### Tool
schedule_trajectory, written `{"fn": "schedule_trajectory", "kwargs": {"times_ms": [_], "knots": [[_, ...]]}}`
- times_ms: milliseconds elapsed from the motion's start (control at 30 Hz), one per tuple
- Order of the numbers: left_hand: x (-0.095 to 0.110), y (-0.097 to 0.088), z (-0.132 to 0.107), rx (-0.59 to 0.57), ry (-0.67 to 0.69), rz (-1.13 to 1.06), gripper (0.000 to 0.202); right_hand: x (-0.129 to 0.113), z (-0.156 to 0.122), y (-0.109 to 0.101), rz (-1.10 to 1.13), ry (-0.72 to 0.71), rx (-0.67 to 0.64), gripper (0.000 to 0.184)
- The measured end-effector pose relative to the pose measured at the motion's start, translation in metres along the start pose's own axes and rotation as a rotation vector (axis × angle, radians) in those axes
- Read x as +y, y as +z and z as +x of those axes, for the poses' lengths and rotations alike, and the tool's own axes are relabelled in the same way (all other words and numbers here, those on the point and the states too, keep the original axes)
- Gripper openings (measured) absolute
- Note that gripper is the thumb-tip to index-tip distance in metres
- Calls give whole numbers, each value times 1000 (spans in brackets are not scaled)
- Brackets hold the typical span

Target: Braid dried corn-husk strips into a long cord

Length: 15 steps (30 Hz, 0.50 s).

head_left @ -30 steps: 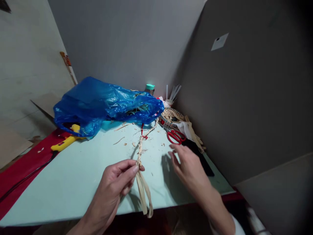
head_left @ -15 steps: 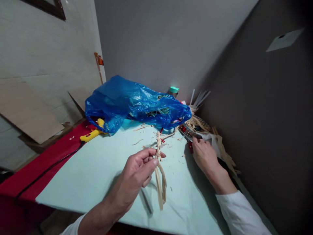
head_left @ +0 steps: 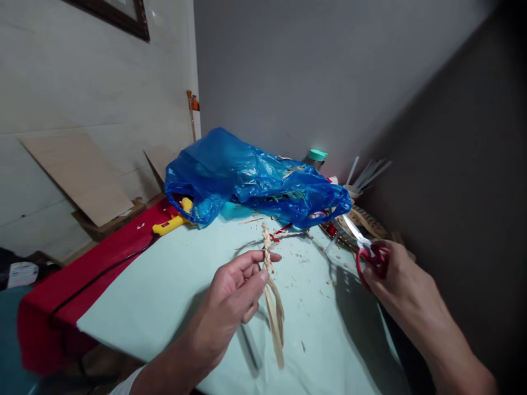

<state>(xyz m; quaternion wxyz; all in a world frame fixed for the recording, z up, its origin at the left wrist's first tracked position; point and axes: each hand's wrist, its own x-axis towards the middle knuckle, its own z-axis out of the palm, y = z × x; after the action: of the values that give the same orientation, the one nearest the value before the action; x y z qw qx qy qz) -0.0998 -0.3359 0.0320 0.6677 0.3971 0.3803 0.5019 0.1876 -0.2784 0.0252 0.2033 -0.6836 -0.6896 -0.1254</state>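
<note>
Pinched between the thumb and fingers of my left hand (head_left: 236, 291) is a pale braid of flat plant fibre (head_left: 267, 244), held upright above the table. Its loose strands (head_left: 275, 323) hang below my fingers. On the right, my right hand (head_left: 405, 277) grips red-handled scissors (head_left: 373, 258) by the handles, raised off the tabletop. Their metal blades point up and to the left, away from the braid. Behind the braid, a thin strip with a red tie (head_left: 276, 236) lies on the table.
A crumpled blue plastic bag (head_left: 247, 175) covers the back of the pale green tabletop (head_left: 152, 296). A yellow glue gun (head_left: 173, 222) with a black cord lies left. Glue sticks (head_left: 370, 175), a green-lidded bottle (head_left: 317, 156) and a woven basket (head_left: 364, 219) stand back right. Fibre scraps litter the middle.
My right hand has lifted the scissors from beside the basket and drawn them toward me and to the right. My left hand still pinches the braid. The view has turned slightly left.
</note>
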Motion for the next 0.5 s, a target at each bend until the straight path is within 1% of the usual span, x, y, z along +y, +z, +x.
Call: {"fn": "schedule_trajectory", "kwargs": {"times_ms": [67, 100, 167, 233, 300, 400, 500], "knots": [[-1, 0, 1, 3, 3, 2, 23, -9, -2, -10, 90, 56, 18, 48], [-2, 0, 1, 4, 8, 2, 24, -14, -3, -14, 165, 44, 24, 50], [-4, 0, 2, 14, 10, 5, 26, -28, -8, -20, 379, -46, 37, 46], [-5, 0, 2, 25, -3, 12, 29, -42, -14, -24, 537, -144, -30, 40], [-6, 0, 2, 33, -18, 19, 33, -55, -20, -26, 586, -247, -91, 36], [-6, -1, 2, 37, -15, 20, 41, -70, -27, -28, 565, -434, -139, 36], [-4, -1, 0, 35, -29, 36, 48, -79, -32, -27, 533, -530, -188, 38]]}}
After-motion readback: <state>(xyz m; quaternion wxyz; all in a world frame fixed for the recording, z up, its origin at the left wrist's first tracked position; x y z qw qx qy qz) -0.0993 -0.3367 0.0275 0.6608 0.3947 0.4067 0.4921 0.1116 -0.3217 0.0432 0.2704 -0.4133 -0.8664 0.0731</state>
